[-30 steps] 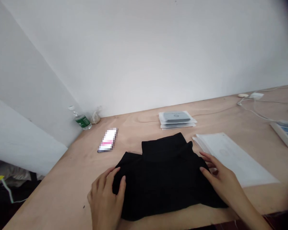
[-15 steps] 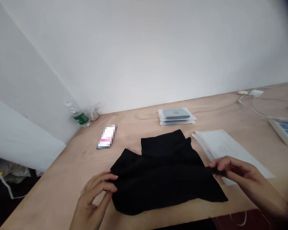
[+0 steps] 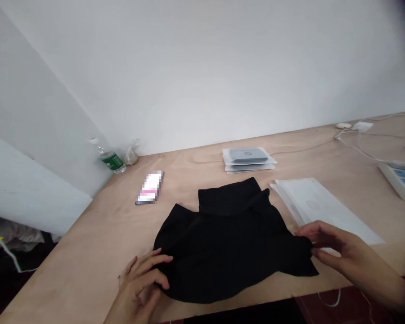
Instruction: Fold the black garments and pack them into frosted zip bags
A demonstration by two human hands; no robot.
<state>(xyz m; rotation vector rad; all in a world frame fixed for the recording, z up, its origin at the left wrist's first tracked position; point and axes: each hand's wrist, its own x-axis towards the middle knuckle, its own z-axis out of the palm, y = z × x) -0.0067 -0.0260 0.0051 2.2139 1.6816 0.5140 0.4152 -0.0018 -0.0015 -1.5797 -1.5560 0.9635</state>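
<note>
Black cloth (image 3: 219,252): spread on the table (image 3: 81,256) between both hands' fingers, its folded upper part reaching beyond them.
Left hand (image 3: 138,285): fingertips touch the cloth's near left edge, fingers bent, thumb tucked beneath; whether they grip it, I cannot tell.
Right hand (image 3: 349,249): thumb and fingers drawn narrow, pinching the cloth's right edge.
White bags (image 3: 327,207): just beyond the right fingers.
Phone (image 3: 150,186): beyond the left fingers, well apart.

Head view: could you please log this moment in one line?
left hand: touching black cloth; right hand: pinching its right side; cloth: on table
</note>
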